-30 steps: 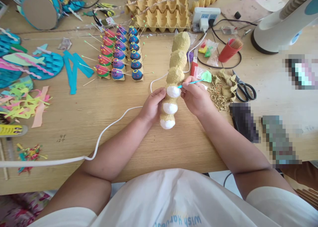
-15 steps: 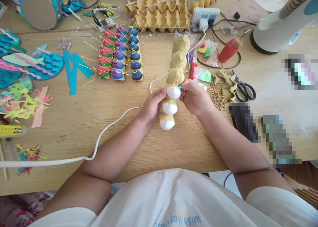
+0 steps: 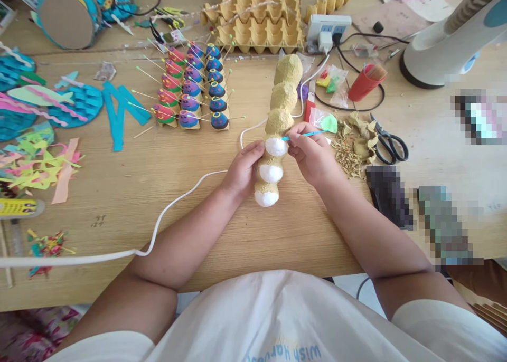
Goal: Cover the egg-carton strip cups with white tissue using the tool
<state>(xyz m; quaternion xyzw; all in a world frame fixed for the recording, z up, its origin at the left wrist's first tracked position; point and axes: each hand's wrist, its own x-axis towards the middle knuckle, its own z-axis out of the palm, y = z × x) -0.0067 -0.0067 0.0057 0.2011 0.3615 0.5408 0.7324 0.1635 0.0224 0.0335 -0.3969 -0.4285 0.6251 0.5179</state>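
An egg carton strip (image 3: 280, 121) with several tan bumps is held above the table, tilted slightly. White clay or a similar white covering lies on its three nearest bumps. My left hand (image 3: 246, 168) closes on the strip's left side, thumb beside the third white patch from the near end. In a pinch, my right hand (image 3: 311, 153) has a thin blue stick (image 3: 316, 134) whose tip meets the right edge of that same white patch. The stick's material cannot be made out.
Rows of painted carton bumps with pins (image 3: 190, 87) stand left of centre. Egg trays (image 3: 259, 21) and a power strip (image 3: 328, 25) are behind. To the right are a red cup (image 3: 366, 82), scissors (image 3: 390, 140) and carton scraps (image 3: 358, 143). A white cable (image 3: 170, 206) crosses the left side.
The blue stick now lies flatter, showing more of its length beyond my right hand. My left hand and the carton strip have barely moved.
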